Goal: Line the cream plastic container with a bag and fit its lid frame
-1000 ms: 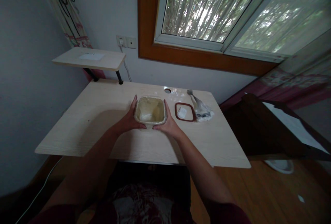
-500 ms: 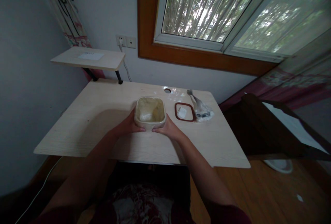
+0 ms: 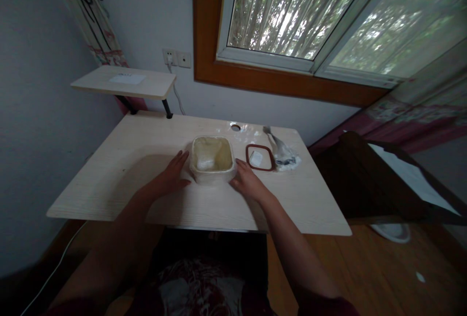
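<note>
A square, cream-coloured container with rounded corners stands upright on the pale wooden desk. Its top is uncovered, and a lighter patch shows at the bottom inside. On its left side, my left hand is open, fingers stretched out and slightly apart from the wall. My right hand lies close against the right side with its fingers extended; whether it still touches the container I cannot tell. Right of the container lies a reddish-brown square frame with a small white piece inside it.
A crumpled clear plastic bag lies beside the frame. A raised shelf on black legs holds a sheet of paper at the back left. The desk has a round cable hole. Dark furniture stands to the right.
Both hands have loosened from the container. My left hand has moved left and spread its fingers; my right hand has shifted slightly right. The container stays in place.
</note>
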A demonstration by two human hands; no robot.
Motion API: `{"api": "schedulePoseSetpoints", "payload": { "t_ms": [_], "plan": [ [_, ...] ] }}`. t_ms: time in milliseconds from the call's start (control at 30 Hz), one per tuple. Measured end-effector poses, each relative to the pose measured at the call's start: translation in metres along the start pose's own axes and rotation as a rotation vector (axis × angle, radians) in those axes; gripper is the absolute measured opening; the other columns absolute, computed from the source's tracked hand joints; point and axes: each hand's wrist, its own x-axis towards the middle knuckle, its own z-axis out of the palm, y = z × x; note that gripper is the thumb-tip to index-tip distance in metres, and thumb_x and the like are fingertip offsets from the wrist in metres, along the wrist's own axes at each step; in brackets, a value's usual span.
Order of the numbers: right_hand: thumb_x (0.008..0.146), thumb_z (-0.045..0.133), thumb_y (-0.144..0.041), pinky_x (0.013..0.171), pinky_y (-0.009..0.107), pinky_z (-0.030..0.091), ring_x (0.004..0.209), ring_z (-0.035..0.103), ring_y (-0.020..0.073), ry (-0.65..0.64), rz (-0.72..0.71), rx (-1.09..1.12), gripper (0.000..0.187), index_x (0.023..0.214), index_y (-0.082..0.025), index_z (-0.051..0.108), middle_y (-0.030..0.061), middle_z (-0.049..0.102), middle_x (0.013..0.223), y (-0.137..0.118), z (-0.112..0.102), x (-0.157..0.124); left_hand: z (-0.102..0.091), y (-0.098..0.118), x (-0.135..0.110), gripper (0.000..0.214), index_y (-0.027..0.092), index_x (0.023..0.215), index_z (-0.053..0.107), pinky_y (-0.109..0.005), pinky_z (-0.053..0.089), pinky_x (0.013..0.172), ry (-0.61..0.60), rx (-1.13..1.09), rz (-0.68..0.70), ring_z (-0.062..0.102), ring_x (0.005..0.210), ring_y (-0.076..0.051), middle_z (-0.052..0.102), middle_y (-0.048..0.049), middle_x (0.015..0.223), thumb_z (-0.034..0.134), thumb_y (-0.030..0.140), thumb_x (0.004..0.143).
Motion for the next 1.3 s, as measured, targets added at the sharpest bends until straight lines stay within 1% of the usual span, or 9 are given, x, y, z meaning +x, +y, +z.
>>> {"api": "schedulePoseSetpoints", "payload": {
  "t_ms": [133, 267, 333, 433, 567, 733, 900, 1100, 1300],
  "plan": [
    [0.1, 0.049, -0.024, 0.114, 0.054, 0.04, 0.131, 0.051, 0.0276, 0.178, 0.03, 0.0, 0.044, 0.143, -0.024, 0.055, 0.0124, 0.056, 0.14, -0.009, -0.028, -0.001, -0.025, 0.027, -0.003, 0.075, 0.023, 0.157, 0.03, -0.059, 0.023, 0.124, 0.027, 0.119, -0.034, 0.025, 0.153, -0.034, 0.03, -0.0128, 0.165, 0.058, 0.044, 0.091],
    [0.105, 0.046, -0.037, 0.11, 0.051, 0.046, 0.127, 0.055, 0.0259, 0.295, 0.045, 0.159, 0.041, 0.145, -0.03, 0.053, 0.01, 0.055, 0.14, -0.035, -0.041, 0.002, -0.033, 0.061, 0.0, 0.067, 0.029, 0.157, 0.032, -0.055, 0.026, 0.124, 0.079, -0.034, -0.035, 0.031, 0.151, -0.03, 0.034, -0.0099, 0.163, 0.055, 0.047, 0.096],
    [0.103, 0.05, -0.046, 0.111, 0.05, 0.045, 0.135, 0.049, 0.0269, 0.253, 0.01, 0.24, 0.052, 0.153, -0.032, 0.043, 0.0093, 0.046, 0.151, -0.046, -0.038, 0.006, -0.028, 0.072, 0.004, 0.076, 0.031, 0.158, 0.028, -0.054, 0.027, 0.124, 0.075, -0.198, -0.016, 0.027, 0.153, -0.03, 0.027, -0.0092, 0.166, 0.06, 0.05, 0.093],
    [0.09, 0.066, -0.062, 0.12, 0.054, 0.032, 0.149, 0.029, 0.0311, 0.162, -0.043, 0.289, 0.091, 0.162, -0.032, 0.02, 0.0091, 0.024, 0.165, -0.05, -0.026, 0.014, -0.015, 0.079, 0.011, 0.104, 0.032, 0.161, 0.019, -0.057, 0.024, 0.124, 0.065, -0.359, 0.022, 0.018, 0.155, -0.035, 0.016, -0.012, 0.169, 0.077, 0.054, 0.078],
    [0.072, 0.079, -0.072, 0.124, 0.055, 0.02, 0.151, 0.022, 0.0351, 0.137, -0.025, 0.345, 0.122, 0.163, -0.025, 0.012, 0.0138, 0.021, 0.165, -0.046, -0.004, 0.023, 0.002, 0.079, 0.02, 0.128, 0.03, 0.162, 0.008, -0.06, 0.017, 0.125, 0.092, -0.371, 0.008, 0.015, 0.155, -0.04, 0.013, -0.0164, 0.169, 0.089, 0.051, 0.065],
    [0.073, 0.075, -0.074, 0.12, 0.052, 0.03, 0.142, 0.04, 0.0357, 0.126, -0.021, 0.416, 0.114, 0.16, -0.021, 0.023, 0.0168, 0.04, 0.154, -0.048, 0.014, 0.031, 0.013, 0.073, 0.022, 0.122, 0.028, 0.161, 0.012, -0.06, 0.02, 0.124, 0.132, -0.334, 0.006, 0.022, 0.153, -0.04, 0.023, -0.0178, 0.166, 0.088, 0.048, 0.067],
    [0.077, 0.077, -0.067, 0.119, 0.053, 0.031, 0.138, 0.043, 0.0359, 0.138, -0.032, 0.348, 0.1, 0.155, -0.022, 0.035, 0.0161, 0.042, 0.151, -0.05, 0.02, 0.032, 0.017, 0.07, 0.021, 0.107, 0.025, 0.156, 0.026, -0.06, 0.03, 0.121, 0.173, -0.288, 0.013, 0.039, 0.145, -0.038, 0.04, -0.0179, 0.156, 0.086, 0.046, 0.07],
    [0.077, 0.077, -0.067, 0.121, 0.056, 0.026, 0.146, 0.032, 0.0369, 0.139, -0.045, 0.228, 0.106, 0.159, -0.022, 0.028, 0.0166, 0.034, 0.158, -0.038, 0.016, 0.025, 0.016, 0.065, 0.019, 0.11, 0.027, 0.158, 0.021, -0.06, 0.027, 0.122, 0.182, -0.214, 0.031, 0.034, 0.148, -0.039, 0.034, -0.0175, 0.16, 0.085, 0.046, 0.071],
    [0.073, 0.084, -0.06, 0.119, 0.06, 0.028, 0.148, 0.028, 0.0371, 0.05, -0.024, 0.047, 0.111, 0.161, -0.028, 0.024, 0.0149, 0.028, 0.162, -0.004, -0.008, 0.002, 0.013, 0.041, 0.0, 0.118, 0.033, 0.161, 0.008, -0.064, 0.027, 0.121, 0.119, -0.209, -0.029, 0.024, 0.152, -0.04, 0.016, -0.0162, 0.168, 0.084, 0.046, 0.072]
  ]
}}
